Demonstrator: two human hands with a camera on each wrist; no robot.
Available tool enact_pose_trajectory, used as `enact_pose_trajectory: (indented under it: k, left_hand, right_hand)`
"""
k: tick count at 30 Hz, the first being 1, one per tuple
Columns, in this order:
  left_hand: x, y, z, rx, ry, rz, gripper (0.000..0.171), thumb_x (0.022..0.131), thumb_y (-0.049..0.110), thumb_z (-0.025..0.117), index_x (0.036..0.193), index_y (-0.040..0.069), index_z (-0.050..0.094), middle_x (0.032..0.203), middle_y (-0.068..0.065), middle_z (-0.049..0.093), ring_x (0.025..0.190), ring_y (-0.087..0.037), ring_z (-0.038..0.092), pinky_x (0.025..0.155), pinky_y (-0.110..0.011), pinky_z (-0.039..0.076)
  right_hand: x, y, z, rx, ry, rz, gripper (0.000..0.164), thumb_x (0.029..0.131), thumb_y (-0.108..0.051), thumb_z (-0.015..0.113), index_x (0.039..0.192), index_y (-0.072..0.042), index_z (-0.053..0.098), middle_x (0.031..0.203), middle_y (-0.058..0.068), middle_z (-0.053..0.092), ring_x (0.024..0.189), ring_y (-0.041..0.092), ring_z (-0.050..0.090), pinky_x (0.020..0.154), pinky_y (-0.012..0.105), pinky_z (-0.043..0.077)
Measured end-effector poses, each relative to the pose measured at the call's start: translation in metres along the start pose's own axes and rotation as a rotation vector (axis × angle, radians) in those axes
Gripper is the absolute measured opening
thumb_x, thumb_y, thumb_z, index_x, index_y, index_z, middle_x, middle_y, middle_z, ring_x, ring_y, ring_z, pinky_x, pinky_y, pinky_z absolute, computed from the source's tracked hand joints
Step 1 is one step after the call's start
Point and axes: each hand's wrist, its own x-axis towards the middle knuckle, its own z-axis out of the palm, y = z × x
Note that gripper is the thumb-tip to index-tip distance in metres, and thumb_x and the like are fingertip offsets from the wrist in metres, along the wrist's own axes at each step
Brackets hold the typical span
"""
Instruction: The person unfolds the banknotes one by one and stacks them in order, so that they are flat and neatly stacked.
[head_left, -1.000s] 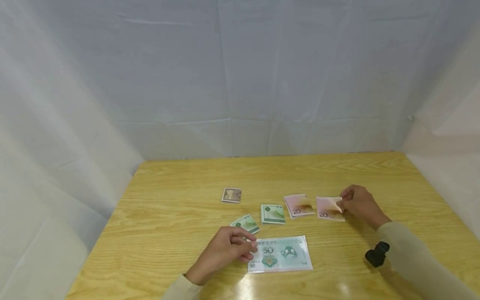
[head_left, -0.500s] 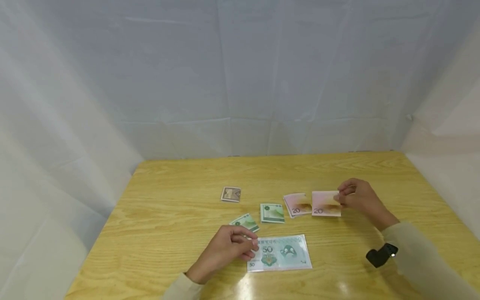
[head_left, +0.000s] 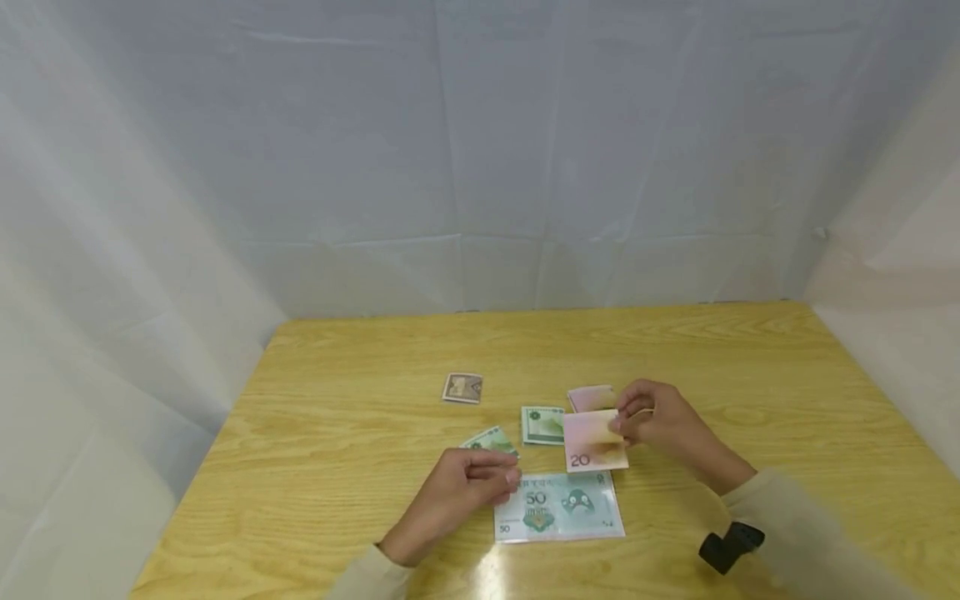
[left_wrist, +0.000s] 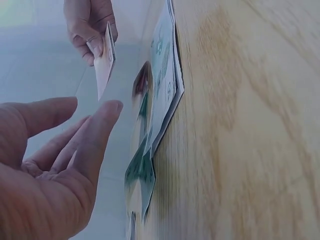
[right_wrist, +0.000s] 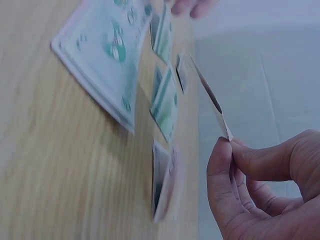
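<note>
My right hand (head_left: pixel 660 421) pinches a folded pink 20 banknote (head_left: pixel 588 442) by its right edge, between thumb and index finger. In the right wrist view that banknote (right_wrist: pixel 212 97) shows edge-on, lifted above the table. My left hand (head_left: pixel 461 496) hovers by the left end of a flat teal 50 banknote (head_left: pixel 573 508); the left wrist view shows its thumb and fingers (left_wrist: pixel 100 145) apart with nothing between them. Layered edges of the 50 notes (left_wrist: pixel 167 90) show there. Another folded pink banknote (head_left: pixel 588 397) lies behind, partly covered by the held one.
Two folded green banknotes lie on the wooden table (head_left: pixel 337 467): one green banknote (head_left: pixel 542 425) in the middle, another green banknote (head_left: pixel 491 443) just behind my left hand. A small folded brown banknote (head_left: pixel 462 388) is farther back. White sheeting (head_left: pixel 480 167) hangs around the table.
My right hand has lifted the folded pink 20 banknote off the table and carried it left and nearer, over the far edge of the 50 banknote. My left hand has barely moved.
</note>
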Motion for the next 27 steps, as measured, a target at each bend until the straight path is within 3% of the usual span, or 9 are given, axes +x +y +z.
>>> enact_pose_trajectory:
  k: [8, 14, 20, 27]
  left_hand:
    - [0.003, -0.001, 0.003, 0.006, 0.011, -0.015, 0.043, 0.098, 0.014, 0.068, 0.132, -0.011, 0.059, 0.122, -0.023, 0.068, 0.115, -0.033, 0.066, 0.094, -0.036, 0.059]
    - [0.005, -0.002, 0.007, -0.168, 0.002, -0.052, 0.042, 0.100, 0.012, 0.064, 0.132, -0.015, 0.055, 0.113, -0.024, 0.071, 0.102, -0.031, 0.072, 0.088, -0.038, 0.061]
    - [0.003, 0.003, 0.008, -0.318, 0.037, -0.088, 0.038, 0.101, 0.010, 0.061, 0.129, -0.016, 0.056, 0.107, -0.023, 0.072, 0.095, -0.027, 0.074, 0.087, -0.035, 0.061]
    - [0.001, 0.012, 0.010, -0.325, 0.035, -0.067, 0.041, 0.102, 0.015, 0.063, 0.130, -0.013, 0.056, 0.111, -0.025, 0.071, 0.095, -0.026, 0.074, 0.088, -0.035, 0.061]
  right_hand:
    - [-0.005, -0.013, 0.032, 0.113, -0.094, -0.024, 0.024, 0.089, 0.003, 0.074, 0.105, 0.006, 0.057, 0.091, 0.013, 0.058, 0.078, 0.023, 0.065, 0.067, 0.038, 0.063]
    - [-0.009, -0.020, 0.047, 0.207, -0.156, -0.026, 0.026, 0.089, 0.004, 0.073, 0.107, 0.007, 0.055, 0.091, 0.014, 0.058, 0.078, 0.023, 0.065, 0.068, 0.038, 0.063]
    - [-0.009, -0.024, 0.055, 0.232, -0.100, 0.009, 0.027, 0.089, 0.000, 0.076, 0.106, 0.006, 0.056, 0.090, 0.013, 0.061, 0.077, 0.022, 0.066, 0.070, 0.037, 0.063]
    - [-0.009, -0.022, 0.065, 0.184, -0.033, 0.049, 0.019, 0.086, -0.002, 0.079, 0.098, 0.006, 0.066, 0.092, 0.014, 0.064, 0.075, 0.022, 0.069, 0.070, 0.036, 0.064]
